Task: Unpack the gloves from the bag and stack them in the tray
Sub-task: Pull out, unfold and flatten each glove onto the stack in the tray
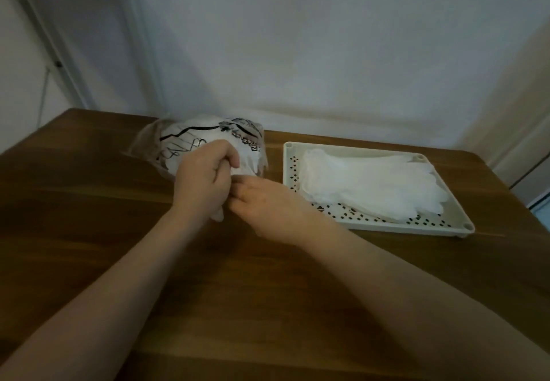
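Note:
A clear plastic bag [190,136] with black print lies on the wooden table at the back left, full of white gloves. My left hand [205,178] is closed on a white glove [248,160] at the bag's mouth; part of the glove hangs below my palm. My right hand [268,205] touches the same glove just to the right, its fingers curled at the glove's edge. A cream perforated tray [290,154] sits to the right with a flat stack of white gloves [372,181] in it.
The brown wooden table [119,231] runs to a pale wall behind. The tray stands near the table's right edge. A white door frame shows at the far left, and a pale cabinet at the far right.

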Demonstrator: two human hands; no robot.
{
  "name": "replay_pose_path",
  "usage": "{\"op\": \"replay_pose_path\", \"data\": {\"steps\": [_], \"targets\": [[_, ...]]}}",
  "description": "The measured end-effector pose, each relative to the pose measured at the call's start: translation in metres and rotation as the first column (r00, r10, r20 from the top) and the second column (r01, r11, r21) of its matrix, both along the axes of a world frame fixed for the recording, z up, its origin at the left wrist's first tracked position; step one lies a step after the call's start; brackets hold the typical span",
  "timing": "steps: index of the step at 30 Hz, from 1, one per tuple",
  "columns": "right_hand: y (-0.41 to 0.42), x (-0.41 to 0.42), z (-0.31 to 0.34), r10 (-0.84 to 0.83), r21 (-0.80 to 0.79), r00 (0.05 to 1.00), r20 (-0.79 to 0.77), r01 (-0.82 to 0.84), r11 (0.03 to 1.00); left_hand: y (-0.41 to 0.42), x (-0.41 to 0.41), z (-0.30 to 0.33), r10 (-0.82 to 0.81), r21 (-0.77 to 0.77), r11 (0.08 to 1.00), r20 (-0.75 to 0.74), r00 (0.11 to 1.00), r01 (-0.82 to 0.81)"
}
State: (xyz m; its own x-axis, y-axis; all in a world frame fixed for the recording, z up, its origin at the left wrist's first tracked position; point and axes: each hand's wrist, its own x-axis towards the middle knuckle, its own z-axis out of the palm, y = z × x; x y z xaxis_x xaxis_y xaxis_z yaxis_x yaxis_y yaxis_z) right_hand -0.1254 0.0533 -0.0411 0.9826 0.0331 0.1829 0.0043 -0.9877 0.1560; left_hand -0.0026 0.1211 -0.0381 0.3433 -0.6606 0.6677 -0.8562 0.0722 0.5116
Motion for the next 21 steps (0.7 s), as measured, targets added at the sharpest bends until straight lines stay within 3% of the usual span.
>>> {"op": "replay_pose_path", "data": {"steps": [3, 7, 10, 12, 15, 19, 21], "targets": [[0.004, 0.020, -0.012, -0.136, -0.121, 0.986, -0.096, 0.124, 0.985, 0.000, 0.019, -0.015, 0.068, 0.078, 0.995, -0.066, 0.995, -0.063], [-0.021, 0.025, -0.017, -0.481, -0.005, 0.858, -0.178, 0.488, 0.873, -0.003, 0.033, -0.024, 0.097, 0.213, 0.975, -0.159, 0.983, -0.062], [-0.041, 0.023, -0.014, -0.577, 0.182, 0.779, -0.243, 0.621, 0.762, -0.006, 0.031, -0.025, 0.051, 0.110, 0.994, -0.297, 0.953, -0.019], [-0.042, 0.027, -0.009, -0.595, 0.331, 0.792, -0.141, 0.604, 0.725, -0.012, 0.029, -0.026, -0.007, 0.060, 0.998, -0.375, 0.927, 0.031], [-0.026, 0.041, -0.002, -0.539, 0.400, 0.839, 0.077, 0.469, 0.787, -0.016, 0.029, -0.028, -0.067, 0.061, 0.993, -0.384, 0.921, 0.097], [-0.018, 0.058, -0.013, -0.532, 0.283, 0.846, 0.031, 0.503, 0.816, -0.017, 0.034, -0.033, -0.114, 0.014, 0.991, -0.397, 0.911, 0.131], [-0.020, 0.059, -0.014, -0.543, 0.301, 0.837, 0.073, 0.500, 0.812, -0.016, 0.036, -0.033, -0.115, 0.020, 0.991, -0.380, 0.918, 0.132]]}}
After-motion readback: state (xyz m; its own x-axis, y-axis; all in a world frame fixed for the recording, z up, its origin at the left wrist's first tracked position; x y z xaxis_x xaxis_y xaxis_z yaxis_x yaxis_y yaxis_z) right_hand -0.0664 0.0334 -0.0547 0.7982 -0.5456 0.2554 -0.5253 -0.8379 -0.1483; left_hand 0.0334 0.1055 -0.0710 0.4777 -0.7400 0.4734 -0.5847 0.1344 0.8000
